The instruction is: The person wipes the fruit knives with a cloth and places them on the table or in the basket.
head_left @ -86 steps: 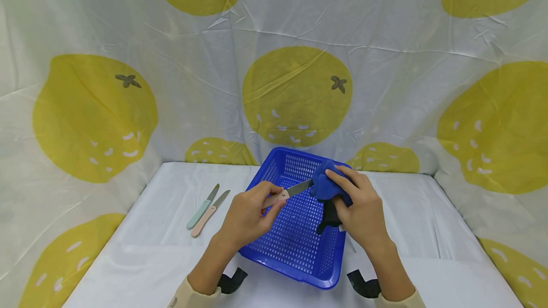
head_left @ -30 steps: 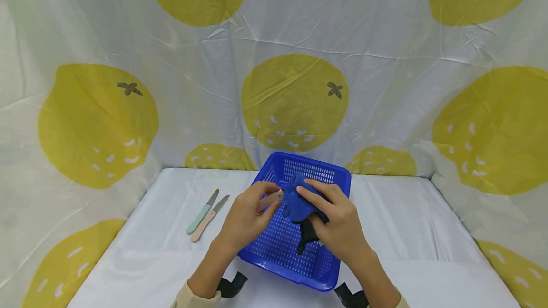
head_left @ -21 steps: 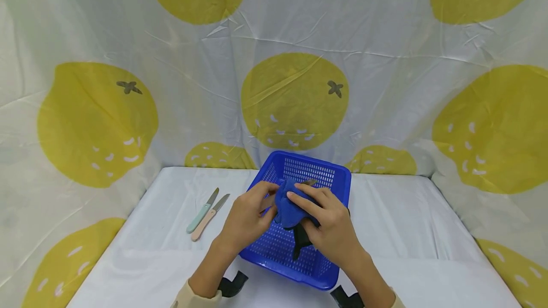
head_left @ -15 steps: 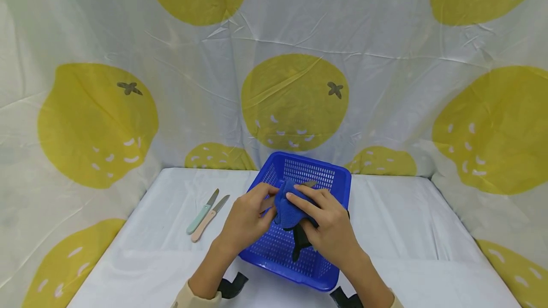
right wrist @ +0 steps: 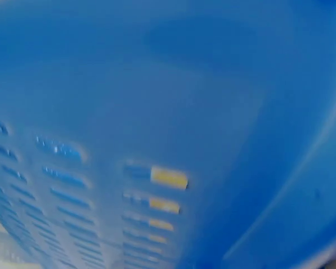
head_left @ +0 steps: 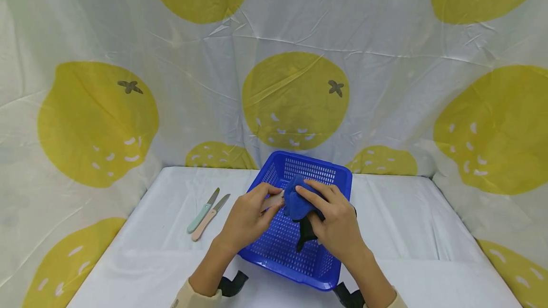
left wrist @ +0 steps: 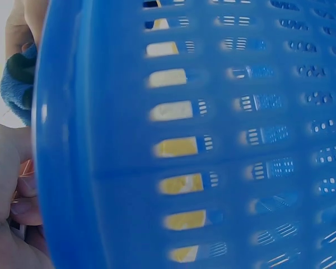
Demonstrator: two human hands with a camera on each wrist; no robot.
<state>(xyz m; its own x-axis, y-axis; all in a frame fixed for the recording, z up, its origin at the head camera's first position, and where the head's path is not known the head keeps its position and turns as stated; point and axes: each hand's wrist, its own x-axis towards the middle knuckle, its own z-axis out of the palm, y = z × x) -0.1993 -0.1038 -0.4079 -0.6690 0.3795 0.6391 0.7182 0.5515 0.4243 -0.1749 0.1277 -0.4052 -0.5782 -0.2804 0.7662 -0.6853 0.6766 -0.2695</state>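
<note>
In the head view my left hand [head_left: 244,215] pinches the pale pink handle of a knife [head_left: 272,200] above the blue basket [head_left: 287,246]. My right hand [head_left: 338,220] grips a crumpled blue cloth [head_left: 296,201] wrapped over the knife's blade, which is hidden. The cloth's edge lies right at the handle's front end. A black piece [head_left: 306,234] hangs below the cloth and right hand. The left wrist view catches some of the cloth [left wrist: 17,84] and left fingers [left wrist: 25,210] beyond the basket wall; the right wrist view shows only basket.
Two knives lie side by side on the white-covered table left of the basket: one mint-handled [head_left: 199,218], one pink-handled [head_left: 204,225]. A curtain with yellow lemons [head_left: 295,103] hangs behind. Black wrist mounts [head_left: 233,284] stick out near the sleeves.
Since the first frame, my right hand has slid the cloth left along the blade to the handle, then slightly back right. The blade, bare at first, is covered. The left hand stays nearly still.
</note>
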